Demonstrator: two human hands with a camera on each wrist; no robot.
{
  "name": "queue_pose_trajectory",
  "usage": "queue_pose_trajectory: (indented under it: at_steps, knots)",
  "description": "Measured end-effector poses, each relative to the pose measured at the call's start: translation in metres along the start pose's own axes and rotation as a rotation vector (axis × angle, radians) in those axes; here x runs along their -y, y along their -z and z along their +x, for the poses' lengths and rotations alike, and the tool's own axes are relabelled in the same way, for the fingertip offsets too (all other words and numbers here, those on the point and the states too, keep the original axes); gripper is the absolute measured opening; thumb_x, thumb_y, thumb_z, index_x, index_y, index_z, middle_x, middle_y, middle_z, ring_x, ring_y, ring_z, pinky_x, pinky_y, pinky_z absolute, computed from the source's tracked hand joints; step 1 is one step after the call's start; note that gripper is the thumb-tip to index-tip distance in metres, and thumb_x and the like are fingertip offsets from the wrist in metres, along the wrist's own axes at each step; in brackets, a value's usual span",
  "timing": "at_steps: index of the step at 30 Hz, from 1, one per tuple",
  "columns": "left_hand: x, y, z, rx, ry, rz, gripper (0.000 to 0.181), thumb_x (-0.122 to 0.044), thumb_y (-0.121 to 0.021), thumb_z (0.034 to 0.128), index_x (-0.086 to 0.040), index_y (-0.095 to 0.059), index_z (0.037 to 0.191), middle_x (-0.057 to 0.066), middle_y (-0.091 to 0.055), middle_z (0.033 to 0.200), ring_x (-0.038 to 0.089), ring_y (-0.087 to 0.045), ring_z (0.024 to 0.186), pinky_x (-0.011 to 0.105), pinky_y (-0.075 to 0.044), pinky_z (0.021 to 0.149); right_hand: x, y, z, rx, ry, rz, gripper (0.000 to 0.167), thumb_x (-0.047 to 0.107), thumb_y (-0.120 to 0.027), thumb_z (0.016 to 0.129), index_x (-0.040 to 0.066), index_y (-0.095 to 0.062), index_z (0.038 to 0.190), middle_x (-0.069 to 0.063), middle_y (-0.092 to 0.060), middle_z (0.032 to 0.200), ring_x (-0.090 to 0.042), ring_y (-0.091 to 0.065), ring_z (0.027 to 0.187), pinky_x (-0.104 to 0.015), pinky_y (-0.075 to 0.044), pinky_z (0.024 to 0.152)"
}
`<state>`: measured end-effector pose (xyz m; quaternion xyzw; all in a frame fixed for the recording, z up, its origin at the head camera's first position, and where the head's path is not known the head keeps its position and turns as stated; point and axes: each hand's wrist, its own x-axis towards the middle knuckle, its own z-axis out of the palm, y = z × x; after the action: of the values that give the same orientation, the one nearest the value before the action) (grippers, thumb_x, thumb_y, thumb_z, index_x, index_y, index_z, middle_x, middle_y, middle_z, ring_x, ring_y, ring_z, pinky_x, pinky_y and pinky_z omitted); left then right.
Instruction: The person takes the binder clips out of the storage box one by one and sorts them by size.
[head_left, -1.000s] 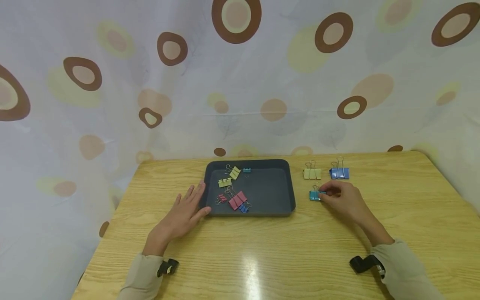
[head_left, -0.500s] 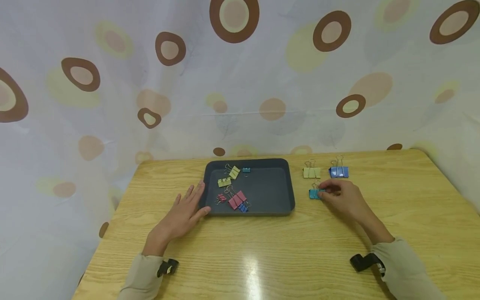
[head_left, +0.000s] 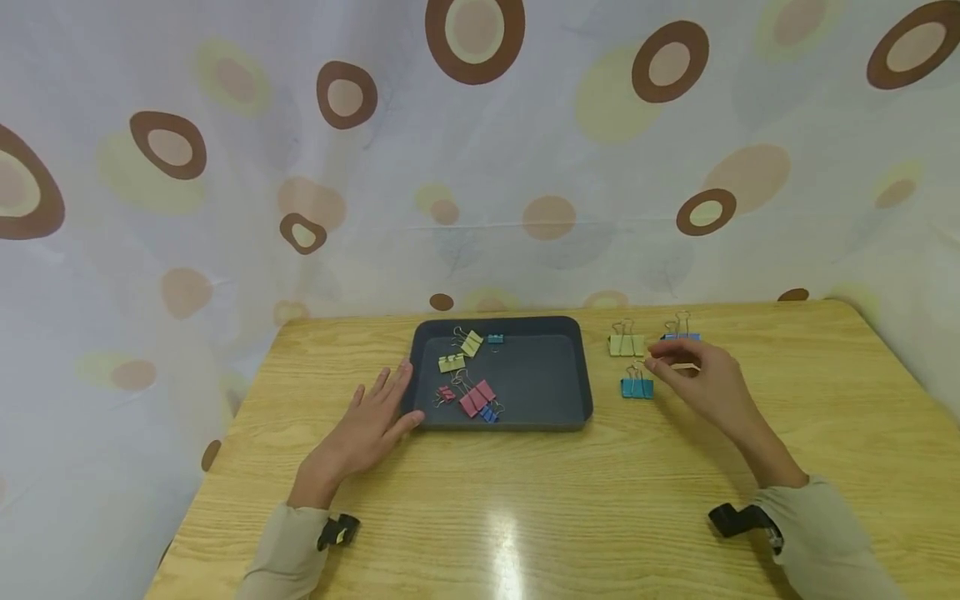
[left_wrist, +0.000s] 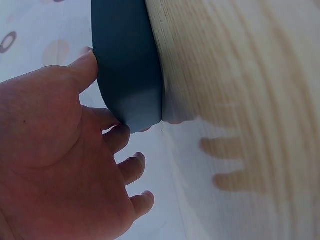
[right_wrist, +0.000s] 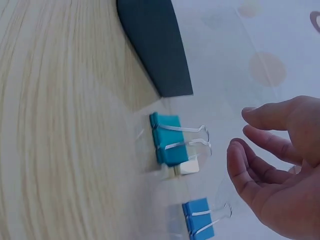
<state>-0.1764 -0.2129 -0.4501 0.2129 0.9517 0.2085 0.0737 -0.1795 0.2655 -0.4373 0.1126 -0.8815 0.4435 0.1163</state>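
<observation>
Our right hand (head_left: 707, 385) has come off the teal clip (head_left: 637, 388) since half a second ago — it was pinching it then, and now it's up and to the right, fingers bent toward the thumb with a gap left between, holding nothing. That clip sits on the wooden table (head_left: 480, 492) right of centre in the frame, wire handles pointing toward the top. Just above it is a yellow clip (head_left: 626, 345), and to the right of that a bigger blue clip (head_left: 681, 337), whose lower part our right hand hides from the head view.

Left of centre, our left hand (head_left: 367, 429) hasn't budged: fingers spread and straight, touching the left side of the dark tray (head_left: 540, 383), not gripping it. The left wrist view shows thumb and fingertips against the tray's wall.

Inside the tray, two yellow clips (head_left: 470, 342) lie toward the upper left, with a small teal one (head_left: 496, 339) just right of the higher of them. Lower left we've got a little red clip (head_left: 446, 393), a larger pink clip (head_left: 477, 398), and a small blue one (head_left: 490, 412) at the pink one's lower right — all well left of the tray's right wall.
</observation>
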Motion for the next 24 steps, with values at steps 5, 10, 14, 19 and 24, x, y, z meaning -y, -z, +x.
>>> queue_pose_trajectory:
  at_steps: [5,10,14,19,24]
  knots:
    - [-0.001,0.001,0.0,0.009,0.002,0.002,0.077,-0.044,-0.046,0.1096,-0.005,-0.01,0.165,0.01,-0.009,0.171,0.04,-0.007,0.156,0.068,-0.006,0.119,0.016,-0.01,0.0,0.031,0.048,0.106,0.017,0.009,-0.07,0.099,-0.002,-0.071,0.113,-0.017,-0.071,0.105,0.004,-0.065,0.092,-0.012,-0.054,0.078]
    - [-0.001,0.001,-0.001,0.001,0.002,0.014,0.077,-0.044,-0.047,0.1093,-0.003,-0.011,0.165,0.012,-0.011,0.171,0.041,-0.008,0.156,0.069,-0.007,0.119,0.023,-0.025,0.001,0.073,0.058,0.159,0.016,0.007,-0.071,0.098,0.001,-0.07,0.113,-0.017,-0.071,0.109,-0.003,-0.068,0.095,-0.015,-0.056,0.079]
    - [0.001,0.0,-0.004,-0.002,0.01,0.018,0.077,-0.044,-0.047,0.1092,-0.004,-0.011,0.165,0.011,-0.011,0.171,0.041,-0.009,0.156,0.069,-0.007,0.119,0.028,-0.04,0.001,0.112,0.065,0.183,0.02,0.007,-0.07,0.098,-0.001,-0.069,0.116,-0.018,-0.07,0.111,-0.01,-0.069,0.096,-0.018,-0.056,0.081]
    - [0.002,-0.001,-0.004,-0.008,0.01,0.007,0.077,-0.045,-0.047,0.1091,-0.005,-0.012,0.165,0.01,-0.011,0.171,0.04,-0.009,0.156,0.069,-0.008,0.119,0.038,-0.061,0.004,0.173,0.094,0.236,0.022,0.005,-0.071,0.098,-0.002,-0.068,0.119,-0.021,-0.069,0.115,-0.021,-0.069,0.1,-0.023,-0.058,0.084]
    - [0.002,0.0,-0.001,-0.013,-0.002,0.013,0.077,-0.046,-0.047,0.1088,-0.006,-0.012,0.165,0.009,-0.011,0.171,0.04,-0.009,0.156,0.068,-0.008,0.12,0.049,-0.081,0.014,0.197,0.101,0.225,0.024,0.004,-0.072,0.097,0.003,-0.069,0.12,-0.021,-0.068,0.118,-0.027,-0.068,0.102,-0.028,-0.058,0.085]
